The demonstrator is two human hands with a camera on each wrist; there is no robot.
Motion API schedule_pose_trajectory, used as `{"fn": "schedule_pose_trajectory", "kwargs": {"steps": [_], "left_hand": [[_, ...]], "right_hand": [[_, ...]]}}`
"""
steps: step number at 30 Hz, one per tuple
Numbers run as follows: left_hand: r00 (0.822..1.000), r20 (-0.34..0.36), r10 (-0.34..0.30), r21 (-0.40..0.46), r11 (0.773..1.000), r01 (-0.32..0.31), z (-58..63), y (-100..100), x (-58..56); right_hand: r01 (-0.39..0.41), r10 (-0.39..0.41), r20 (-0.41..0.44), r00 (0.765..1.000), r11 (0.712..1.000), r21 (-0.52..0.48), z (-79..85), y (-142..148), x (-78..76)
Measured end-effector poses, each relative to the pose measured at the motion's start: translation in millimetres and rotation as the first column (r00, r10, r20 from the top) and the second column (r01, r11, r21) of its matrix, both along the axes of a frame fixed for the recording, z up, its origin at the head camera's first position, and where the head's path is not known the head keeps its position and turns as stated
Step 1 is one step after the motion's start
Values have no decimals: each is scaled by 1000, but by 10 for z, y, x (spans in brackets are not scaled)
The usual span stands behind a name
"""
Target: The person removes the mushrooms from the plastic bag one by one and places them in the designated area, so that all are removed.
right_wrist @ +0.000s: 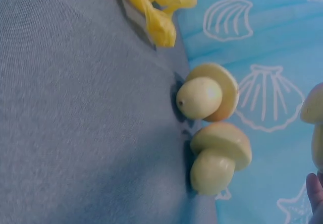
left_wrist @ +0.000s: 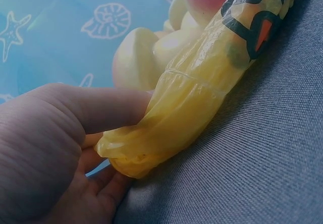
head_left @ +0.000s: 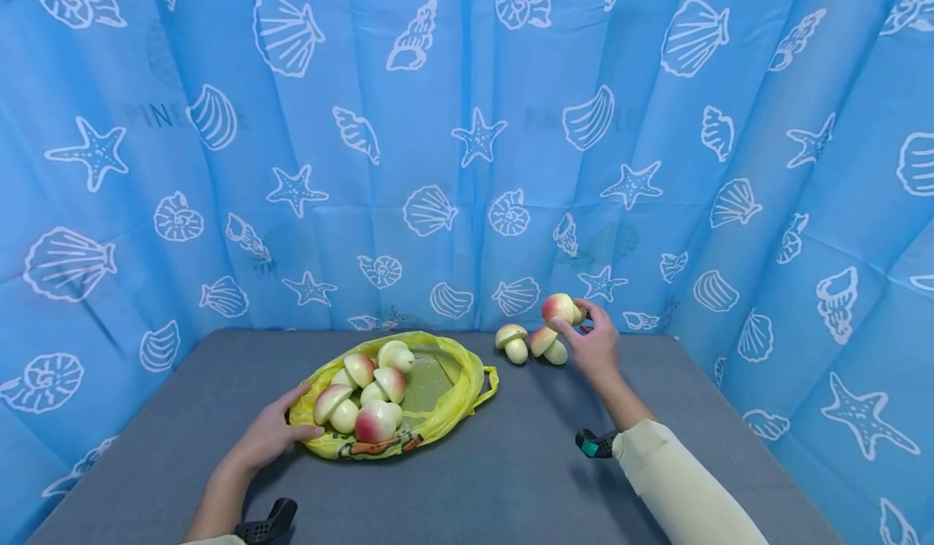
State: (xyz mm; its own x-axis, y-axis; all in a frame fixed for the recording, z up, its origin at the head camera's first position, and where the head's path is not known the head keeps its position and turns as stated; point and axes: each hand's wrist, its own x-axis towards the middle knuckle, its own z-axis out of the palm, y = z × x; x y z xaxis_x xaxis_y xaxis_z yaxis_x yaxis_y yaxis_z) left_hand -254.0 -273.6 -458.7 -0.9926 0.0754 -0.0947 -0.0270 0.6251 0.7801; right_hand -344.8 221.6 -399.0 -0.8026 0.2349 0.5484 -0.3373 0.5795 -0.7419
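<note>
A yellow plastic bag (head_left: pixel 447 425) lies with its mouth spread wide, several toy mushrooms (head_left: pixel 375 422) with cream and pink caps piled in its left part. My left hand (head_left: pixel 272 433) grips the bag's left rim, thumb over the rolled edge and fingers beneath, as the left wrist view shows. Above the back of the table, my right hand (head_left: pixel 597 342) holds a mushroom (head_left: pixel 559 308) with a pink and cream cap. Just below it, two more mushrooms rest on the table, a paler one (head_left: pixel 512 341) and a pink-tinged one (head_left: pixel 549 346). At the right wrist view's edge, the held mushroom (right_wrist: pixel 315 108) shows only partly.
A grey cloth (head_left: pixel 503 480) covers the table. Blue curtains (head_left: pixel 474 164) with white shell prints hang behind the table and along its sides. The bag's handle loop (head_left: pixel 490 384) sticks out towards the right.
</note>
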Motion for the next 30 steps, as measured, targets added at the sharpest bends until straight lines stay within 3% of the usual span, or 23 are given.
{"fn": "schedule_pose_trajectory", "kwargs": {"steps": [16,30], "left_hand": [[1000,4,4,-15,1000,-4,-4,-4,-3],[1000,-11,1,-5,1000,-1,4,4,3]], "right_hand": [[143,-140,79,987,989,-39,-208,244,-61],[257,-262,235,936,965,52,-398,398,-110]]}}
